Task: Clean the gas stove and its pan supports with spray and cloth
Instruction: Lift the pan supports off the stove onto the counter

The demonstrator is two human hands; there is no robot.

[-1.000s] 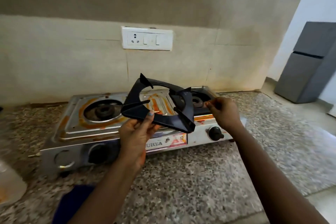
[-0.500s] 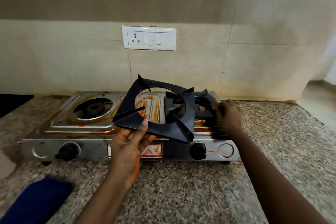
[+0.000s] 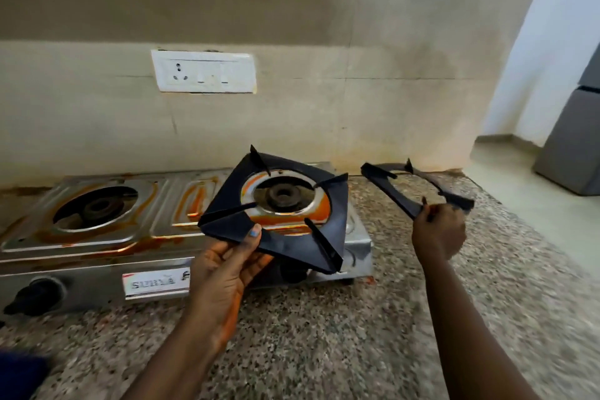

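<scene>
A steel two-burner gas stove (image 3: 107,247) with orange-brown stains stands on the speckled counter against the wall. Both burners are bare. My left hand (image 3: 227,256) grips the near corner of a black square pan support (image 3: 336,204) and holds it tilted over the right burner (image 3: 281,194). My right hand (image 3: 438,234) is closed on the near edge of the second black pan support (image 3: 389,187), lifted in the air to the right of the stove, above the counter. A dark blue cloth (image 3: 19,373) shows at the bottom left corner. No spray bottle is in view.
A white socket plate (image 3: 204,71) sits on the tiled wall above the stove. The granite counter (image 3: 324,334) extends in front of and to the right of the stove, ending at a right edge. A grey fridge (image 3: 574,140) stands on the floor beyond.
My right hand lifted the second pan support off the right burner and carried it right, clear of the stove. My left hand kept hold of the first support, now over the right burner.
</scene>
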